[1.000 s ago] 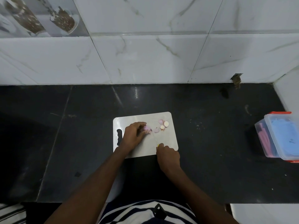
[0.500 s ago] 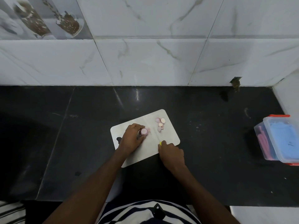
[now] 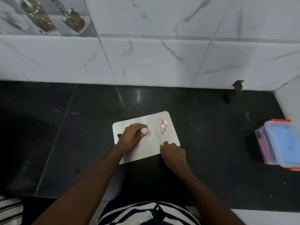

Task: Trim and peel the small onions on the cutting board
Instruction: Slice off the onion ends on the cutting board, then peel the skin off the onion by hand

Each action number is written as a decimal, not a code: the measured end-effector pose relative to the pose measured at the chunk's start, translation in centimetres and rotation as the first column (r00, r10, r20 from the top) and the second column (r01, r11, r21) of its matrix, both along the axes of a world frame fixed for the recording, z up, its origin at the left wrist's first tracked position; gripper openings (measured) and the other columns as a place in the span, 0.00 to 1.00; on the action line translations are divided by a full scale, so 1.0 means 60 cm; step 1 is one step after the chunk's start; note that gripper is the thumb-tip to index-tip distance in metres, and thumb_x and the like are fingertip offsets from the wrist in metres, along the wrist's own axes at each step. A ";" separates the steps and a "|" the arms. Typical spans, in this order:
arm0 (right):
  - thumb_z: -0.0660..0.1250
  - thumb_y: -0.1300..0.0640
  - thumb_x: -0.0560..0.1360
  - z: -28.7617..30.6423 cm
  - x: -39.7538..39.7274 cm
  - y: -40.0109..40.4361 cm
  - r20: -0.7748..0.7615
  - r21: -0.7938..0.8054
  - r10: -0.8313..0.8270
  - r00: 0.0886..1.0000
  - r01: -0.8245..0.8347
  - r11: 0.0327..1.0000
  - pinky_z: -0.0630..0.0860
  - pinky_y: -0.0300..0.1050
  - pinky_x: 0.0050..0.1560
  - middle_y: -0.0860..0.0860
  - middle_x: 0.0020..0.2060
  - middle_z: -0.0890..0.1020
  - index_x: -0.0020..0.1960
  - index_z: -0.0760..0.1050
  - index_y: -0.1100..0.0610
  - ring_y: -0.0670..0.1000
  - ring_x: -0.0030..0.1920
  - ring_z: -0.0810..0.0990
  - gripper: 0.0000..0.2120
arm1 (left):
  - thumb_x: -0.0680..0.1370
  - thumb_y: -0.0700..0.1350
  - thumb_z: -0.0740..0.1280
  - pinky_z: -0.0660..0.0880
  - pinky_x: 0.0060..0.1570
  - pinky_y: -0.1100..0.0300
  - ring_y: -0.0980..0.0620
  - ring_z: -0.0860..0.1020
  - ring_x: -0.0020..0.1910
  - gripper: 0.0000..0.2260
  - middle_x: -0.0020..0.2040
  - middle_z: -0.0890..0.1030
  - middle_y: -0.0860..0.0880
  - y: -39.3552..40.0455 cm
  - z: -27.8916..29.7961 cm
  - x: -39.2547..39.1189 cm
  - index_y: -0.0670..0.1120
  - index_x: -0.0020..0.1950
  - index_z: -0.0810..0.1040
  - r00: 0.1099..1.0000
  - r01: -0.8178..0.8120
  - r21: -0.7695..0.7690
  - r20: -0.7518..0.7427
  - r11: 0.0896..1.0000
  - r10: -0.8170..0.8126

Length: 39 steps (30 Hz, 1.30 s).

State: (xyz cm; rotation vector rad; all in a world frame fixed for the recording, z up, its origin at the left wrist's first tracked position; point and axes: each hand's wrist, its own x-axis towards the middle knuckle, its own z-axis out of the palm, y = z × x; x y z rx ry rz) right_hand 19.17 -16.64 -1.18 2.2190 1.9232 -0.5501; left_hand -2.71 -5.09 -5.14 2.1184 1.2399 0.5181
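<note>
A white cutting board [image 3: 151,148] lies tilted on the black counter. My left hand [image 3: 131,137] grips a small pink onion [image 3: 144,131] near the board's left side, its pale cut face towards the right. My right hand [image 3: 173,153] sits at the board's lower right edge, closed on a knife [image 3: 158,137] with a yellow handle; the thin blade points up and left, apart from the held onion. Several peeled onion pieces [image 3: 162,125] lie in a cluster near the board's upper right corner.
A clear plastic container [image 3: 282,143] with an orange-clipped lid and blue and pink contents stands at the counter's right edge. A marble-tiled wall [image 3: 162,62] rises behind the black counter [image 3: 65,135]. My striped shirt [image 3: 146,215] shows at the bottom.
The board has turned counter-clockwise. My left hand drew the onion leftwards away from the cluster of pieces, and the knife blade now lies apart from it.
</note>
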 end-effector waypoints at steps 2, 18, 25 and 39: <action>0.50 0.44 0.88 0.001 -0.015 -0.001 -0.046 0.002 0.003 0.999 -0.003 1.000 0.71 0.51 0.45 0.54 0.52 0.82 0.60 0.73 0.54 0.59 0.51 0.84 0.18 | 0.81 0.43 0.75 0.73 0.67 0.66 0.59 0.80 0.63 0.16 0.65 0.84 0.58 0.012 -0.004 -0.006 0.51 0.68 0.84 0.999 0.034 -0.022 -0.033 0.999 -0.035; 0.54 0.48 0.88 0.006 -0.063 0.008 -0.302 -0.013 -0.196 0.933 0.202 0.979 0.71 0.46 0.45 0.55 0.47 0.83 0.53 0.75 0.57 0.52 0.43 0.77 0.16 | 0.81 0.47 0.77 0.78 0.67 0.50 0.50 0.82 0.62 0.15 0.64 0.86 0.51 0.007 0.047 0.012 0.47 0.67 0.84 1.000 0.010 -0.030 0.014 1.000 -0.009; 0.53 0.51 0.90 0.082 -0.074 0.011 -0.803 -0.041 -0.360 0.475 0.559 0.828 0.80 0.43 0.47 0.51 0.40 0.86 0.61 0.76 0.52 0.47 0.39 0.83 0.13 | 0.80 0.45 0.78 0.83 0.63 0.60 0.56 0.85 0.63 0.15 0.61 0.88 0.57 -0.031 0.130 -0.011 0.52 0.68 0.85 0.858 -0.118 -0.403 0.419 0.908 0.297; 0.58 0.36 0.85 0.228 -0.153 0.052 -0.741 0.326 -0.014 0.672 0.377 0.867 0.67 0.49 0.51 0.43 0.26 0.73 0.42 0.72 0.47 0.45 0.30 0.74 0.19 | 0.78 0.49 0.74 0.86 0.47 0.60 0.53 0.89 0.49 0.11 0.51 0.91 0.48 -0.052 0.244 -0.013 0.49 0.59 0.87 0.527 -0.038 -0.571 0.686 0.820 0.501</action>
